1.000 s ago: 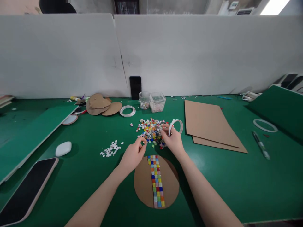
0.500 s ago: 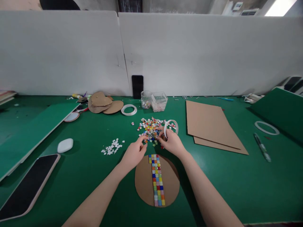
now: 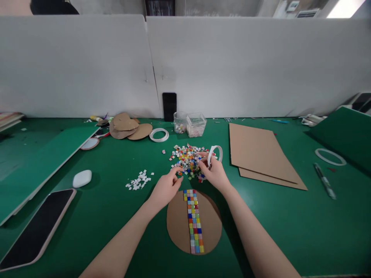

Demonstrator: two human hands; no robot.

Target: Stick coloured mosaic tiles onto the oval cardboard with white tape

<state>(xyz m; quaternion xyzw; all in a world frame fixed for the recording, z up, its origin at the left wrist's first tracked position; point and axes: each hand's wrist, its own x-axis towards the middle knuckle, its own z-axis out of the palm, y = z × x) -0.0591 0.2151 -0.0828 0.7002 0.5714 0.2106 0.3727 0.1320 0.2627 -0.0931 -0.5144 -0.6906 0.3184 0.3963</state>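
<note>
At the centre of the frame, the thumb and forefinger of the left hand [image 3: 165,189] are held close together by the tile pile [image 3: 187,155]; the fingers of the right hand [image 3: 216,177] are curled at its right side, a tape roll [image 3: 210,156] apparently looped on them. Whether a tile is pinched by either cannot be told. Tiles are best lifted singly, by their edges, with the tape kept clear. At lower centre, a tile strip [image 3: 194,221] is borne by a cardboard disc [image 3: 178,222].

Green table [image 3: 275,231] — loose coloured tiles [image 3: 188,156], white chips [image 3: 140,180], cardboard disc [image 3: 177,224], pen [image 3: 324,180] on it
</note>
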